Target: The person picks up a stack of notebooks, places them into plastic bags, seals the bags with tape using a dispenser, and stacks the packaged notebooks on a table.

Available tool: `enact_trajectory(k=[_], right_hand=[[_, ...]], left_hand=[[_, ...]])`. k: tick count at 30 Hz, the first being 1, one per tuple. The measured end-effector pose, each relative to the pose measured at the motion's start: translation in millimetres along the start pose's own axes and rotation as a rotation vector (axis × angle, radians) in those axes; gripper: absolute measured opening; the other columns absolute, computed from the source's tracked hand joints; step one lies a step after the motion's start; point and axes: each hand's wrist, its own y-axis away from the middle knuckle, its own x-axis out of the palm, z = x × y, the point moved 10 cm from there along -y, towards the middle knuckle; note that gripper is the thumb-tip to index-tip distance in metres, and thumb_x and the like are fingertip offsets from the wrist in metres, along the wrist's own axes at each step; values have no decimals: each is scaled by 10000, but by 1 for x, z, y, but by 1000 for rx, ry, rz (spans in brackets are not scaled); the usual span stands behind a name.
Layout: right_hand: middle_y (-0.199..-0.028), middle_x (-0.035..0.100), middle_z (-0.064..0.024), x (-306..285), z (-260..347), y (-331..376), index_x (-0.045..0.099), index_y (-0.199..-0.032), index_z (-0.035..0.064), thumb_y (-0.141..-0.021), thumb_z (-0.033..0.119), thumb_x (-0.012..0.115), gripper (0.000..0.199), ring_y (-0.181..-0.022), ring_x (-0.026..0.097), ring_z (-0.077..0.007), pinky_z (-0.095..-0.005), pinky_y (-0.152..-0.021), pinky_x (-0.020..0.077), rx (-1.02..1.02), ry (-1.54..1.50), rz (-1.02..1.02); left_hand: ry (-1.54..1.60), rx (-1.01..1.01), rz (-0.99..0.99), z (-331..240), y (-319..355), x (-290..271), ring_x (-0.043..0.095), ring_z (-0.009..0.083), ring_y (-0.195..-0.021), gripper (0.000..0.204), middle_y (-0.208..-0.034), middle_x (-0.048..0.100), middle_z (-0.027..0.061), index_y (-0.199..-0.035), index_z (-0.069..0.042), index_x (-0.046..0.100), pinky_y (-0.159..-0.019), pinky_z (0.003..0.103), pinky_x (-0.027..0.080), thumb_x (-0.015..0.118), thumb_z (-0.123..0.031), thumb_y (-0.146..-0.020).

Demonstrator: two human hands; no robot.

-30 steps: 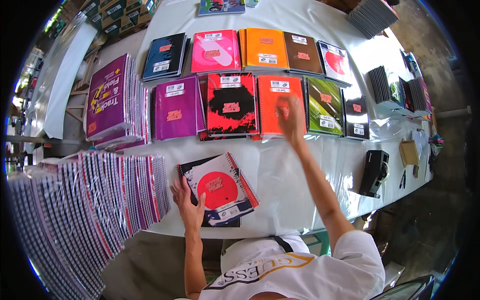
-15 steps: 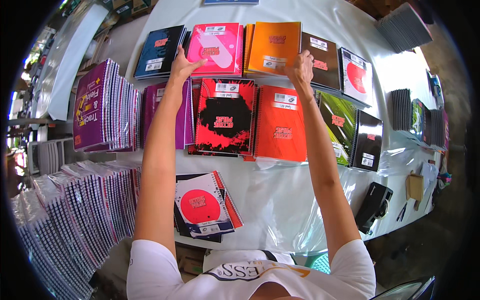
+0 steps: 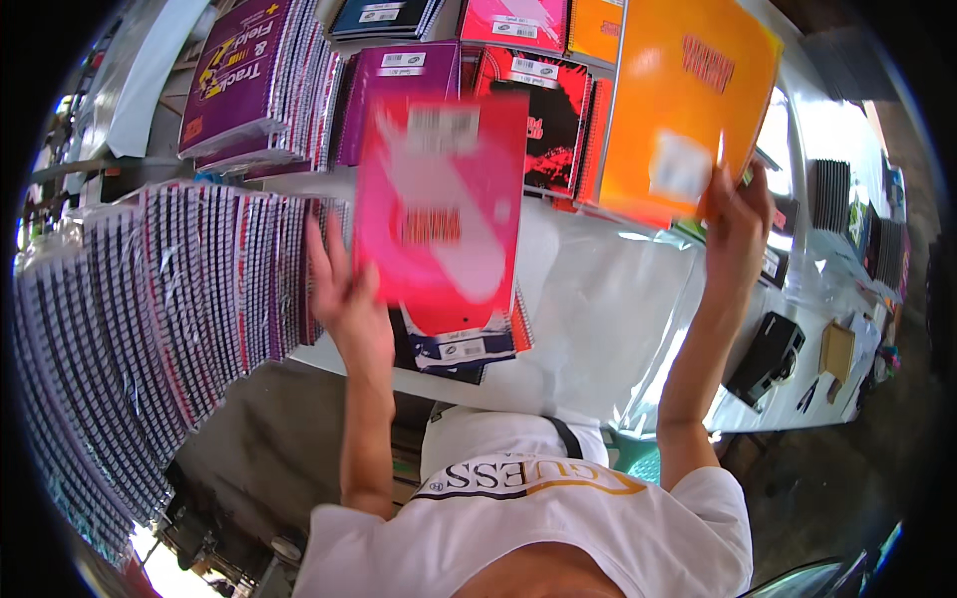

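Handling: pink notebook [image 3: 444,264], above a small notebook pile [image 3: 464,351] on the worktop [image 3: 583,309], left hand [image 3: 355,311] at its lower left edge, grip unclear; orange notebook [image 3: 688,115], aloft, right hand [image 3: 740,214] clamped on its lower right corner. Likely light, bendable, slick; best pinched edgewise.

A workshop around me, plastic-wrapped notebook stacks [image 3: 169,309] at nine o'clock, white-covered table [image 3: 583,299], black tape dispenser [image 3: 763,364] at three

nearer pink notebook [image 3: 444,194]: blurred | larger orange notebook [image 3: 688,120]: label [image 3: 681,167] blurred | navy notebook [image 3: 387,22]: cropped
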Motion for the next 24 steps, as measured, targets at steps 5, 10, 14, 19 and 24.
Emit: enact_trajectory(k=[5, 10, 14, 19, 24], right_hand=[[-1136, 622, -101, 76, -32, 157, 478, -1209, 10, -860, -2, 637, 384, -1048, 594, -154, -298, -910, 471, 266, -326, 133], [-1025, 591, -144, 95, -134, 233, 419, -1161, -13, -879, 159, 686, 425, -938, 602, -209, -331, -827, 472, 331, 359, 329], [-1006, 552, -177, 149, -95, 131, 501, -1086, -15, -810, 91, 691, 351, -965, 546, -344, -374, -855, 440, -253, 540, 265], [-820, 624, -180, 302, -106, -95, 634, -830, -15, -876, 408, 652, 426, -774, 597, -376, -437, -674, 466, -389, 767, 103], [-907, 658, -241, 362, -173, -197, 658, -813, -34, -787, 531, 684, 566, -860, 637, -416, -478, -705, 515, -151, 991, 108]], left_hand=[[-471, 34, 52, 76, 82, -121, 356, 226, -1370, 625, -1473, 412, 128, -1453, -39, 353, -1088, 337, 323, 541, 82, -869], [-972, 162, 261, 61, 69, -107, 303, 300, -1405, 457, -1436, 456, 156, -1381, -1, 460, -1107, 369, 278, 524, -15, -929], [-838, 126, 156, 38, 50, -110, 183, 352, -1442, 552, -1497, 348, 190, -1439, -27, 368, -1139, 395, 214, 567, -173, -945], [-1081, 76, 270, 78, 28, -99, 219, 347, -1429, 1060, -1505, 270, 261, -1499, -3, 81, -1149, 402, 231, 796, -207, -743], [-900, -145, 239, 94, 27, -107, 385, 368, -1342, 1042, -1474, 318, 277, -1489, 5, 122, -1086, 386, 351, 809, -194, -731]])
